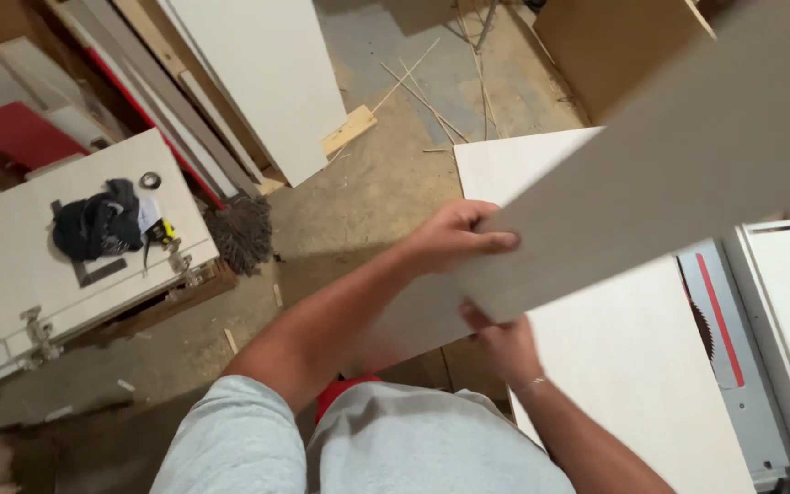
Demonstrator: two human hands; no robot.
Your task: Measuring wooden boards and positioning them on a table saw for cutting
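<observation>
My left hand [457,240] grips the near end of a long pale grey board [678,155] from above, fingers curled over its top face. Beneath that same end, my right hand [503,343] holds the board from below. The board runs up and to the right, tilted above a white panel [614,357] that lies on the table saw. The saw's blade [701,325] shows at the panel's right edge beside a red insert [720,316].
A stack of white cabinet doors [38,265] with hinges lies at left, with a dark cloth [93,224] and a tape roll [150,180] on it. A broom head [241,233] rests on the dusty floor. White and red panels lean at the back; wood strips litter the floor.
</observation>
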